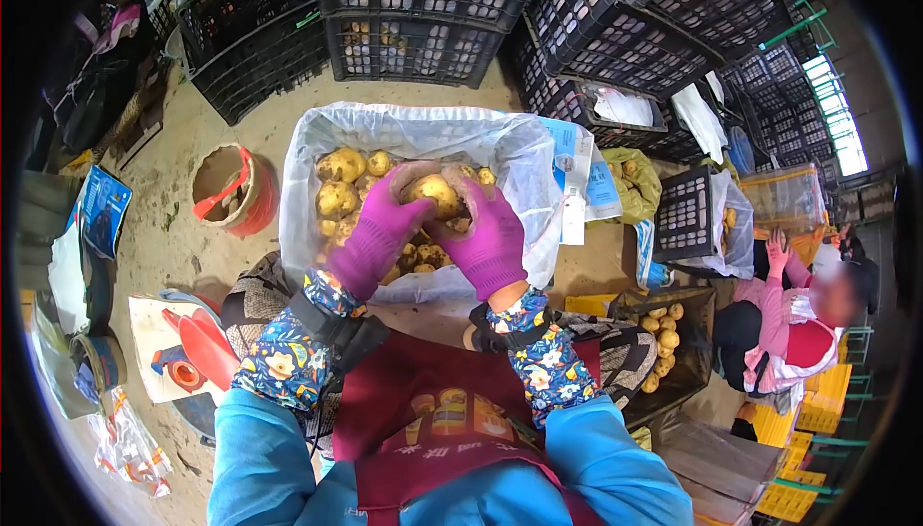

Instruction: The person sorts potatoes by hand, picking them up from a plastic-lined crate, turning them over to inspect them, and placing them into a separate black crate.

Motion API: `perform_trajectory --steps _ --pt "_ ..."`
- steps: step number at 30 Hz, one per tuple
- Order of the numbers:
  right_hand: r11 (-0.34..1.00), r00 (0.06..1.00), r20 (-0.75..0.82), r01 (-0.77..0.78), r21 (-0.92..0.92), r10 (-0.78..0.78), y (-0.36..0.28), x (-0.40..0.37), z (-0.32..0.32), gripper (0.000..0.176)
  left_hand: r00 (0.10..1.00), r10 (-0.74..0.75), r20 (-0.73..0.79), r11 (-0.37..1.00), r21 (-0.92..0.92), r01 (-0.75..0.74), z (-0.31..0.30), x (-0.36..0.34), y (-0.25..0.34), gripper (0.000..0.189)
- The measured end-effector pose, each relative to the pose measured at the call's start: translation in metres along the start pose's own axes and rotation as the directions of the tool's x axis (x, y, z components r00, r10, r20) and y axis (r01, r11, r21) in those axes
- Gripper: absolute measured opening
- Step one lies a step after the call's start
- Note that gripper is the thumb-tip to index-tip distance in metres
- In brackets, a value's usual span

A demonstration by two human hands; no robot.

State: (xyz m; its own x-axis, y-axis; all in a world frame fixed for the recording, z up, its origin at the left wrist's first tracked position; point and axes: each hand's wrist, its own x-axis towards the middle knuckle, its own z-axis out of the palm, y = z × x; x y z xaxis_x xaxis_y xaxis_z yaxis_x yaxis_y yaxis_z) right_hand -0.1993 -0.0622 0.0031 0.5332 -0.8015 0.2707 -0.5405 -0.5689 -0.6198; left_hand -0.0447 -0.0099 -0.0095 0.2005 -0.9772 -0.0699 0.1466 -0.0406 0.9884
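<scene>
Both of my hands wear purple gloves with soiled fingers. My left hand (377, 228) and my right hand (488, 242) are closed around a yellow potato (435, 195) between them, held over a crate lined with clear plastic (527, 156). My left fingers curve over its far side, while the right ones press at its right. Below, more potatoes (338, 199) with dirt on their skins lie inside the liner, partly hidden by my hands and wrists.
A red bucket (258, 201) stands left of the lined crate. Stacked black crates (413, 45) line the back. At my right sits a dark crate of potatoes (663, 343), with a person (798, 305) in pink beyond it. A red scoop-like piece (207, 343) lies at left.
</scene>
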Motion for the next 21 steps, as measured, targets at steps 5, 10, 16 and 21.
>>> perform_trajectory --steps 5,10,16,21 --pt "0.991 0.998 -0.050 0.055 0.122 -0.050 0.014 0.002 0.002 0.067 0.999 0.043 0.032 0.964 -0.262 -0.033 -0.010 0.001 -0.010 0.051" --pt "0.803 0.998 0.056 -0.024 0.596 -0.012 0.040 0.008 -0.001 0.073 1.000 0.015 -0.024 0.954 -0.298 -0.022 0.003 -0.002 0.009 0.049" --pt "0.336 0.955 0.259 -0.293 0.895 0.143 0.021 0.000 0.004 0.063 0.950 0.295 -0.098 0.922 0.291 -0.257 -0.006 0.003 -0.009 0.030" --pt "-0.416 0.886 0.458 -0.390 0.822 0.075 0.023 -0.002 0.003 0.053 0.984 -0.098 -0.147 0.968 -0.242 0.060 -0.009 -0.001 0.006 0.031"
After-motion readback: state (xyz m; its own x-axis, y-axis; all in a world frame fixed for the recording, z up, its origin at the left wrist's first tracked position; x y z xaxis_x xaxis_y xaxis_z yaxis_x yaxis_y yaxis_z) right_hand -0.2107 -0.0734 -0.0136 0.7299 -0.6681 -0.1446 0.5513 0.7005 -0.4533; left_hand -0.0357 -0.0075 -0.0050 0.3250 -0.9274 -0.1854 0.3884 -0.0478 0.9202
